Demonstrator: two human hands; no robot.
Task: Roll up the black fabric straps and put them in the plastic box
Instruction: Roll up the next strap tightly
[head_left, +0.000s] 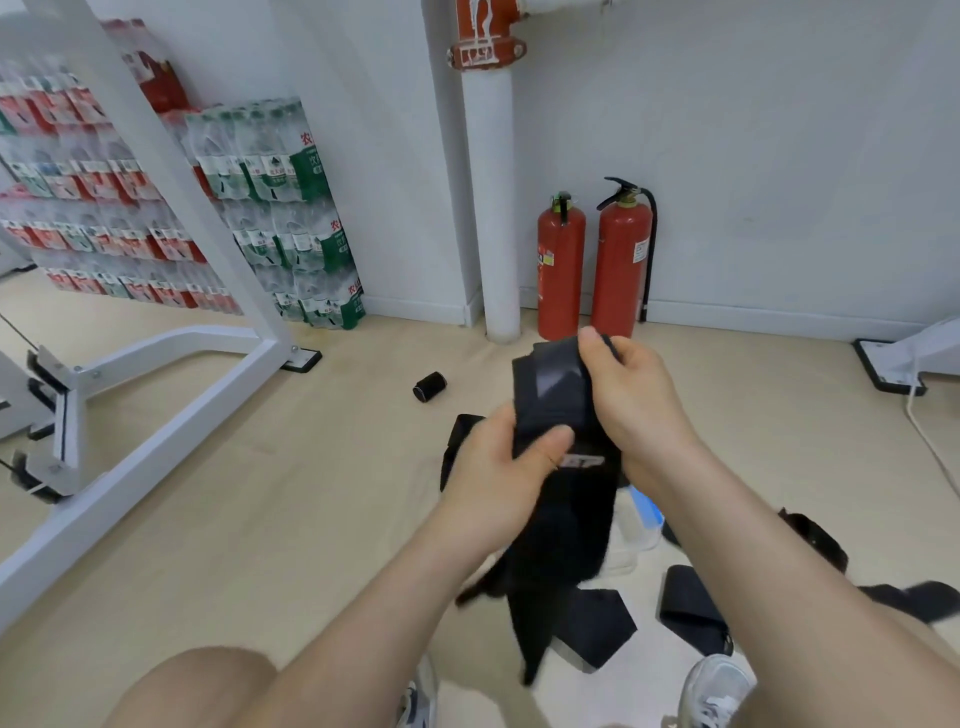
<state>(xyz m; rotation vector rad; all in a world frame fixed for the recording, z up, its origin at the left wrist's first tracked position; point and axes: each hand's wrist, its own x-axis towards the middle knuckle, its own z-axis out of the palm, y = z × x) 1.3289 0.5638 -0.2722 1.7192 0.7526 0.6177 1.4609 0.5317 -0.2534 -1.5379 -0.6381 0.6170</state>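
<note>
Over on the floor, a rolled strap (429, 387) lies apart; left hand (498, 467) grips the hanging strap (566, 519), right hand (636, 397) pinches its top. Slack tail could twist, the roll go crooked; box (644, 535) sits behind, half hidden.

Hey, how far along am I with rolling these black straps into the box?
Done: one rolled strap lies on the floor, not in the plastic box, which is mostly hidden. In hand: your left hand and right hand grip a long strap not yet rolled. Left: at least three loose straps on the floor, plus boxing the rolls.
</note>
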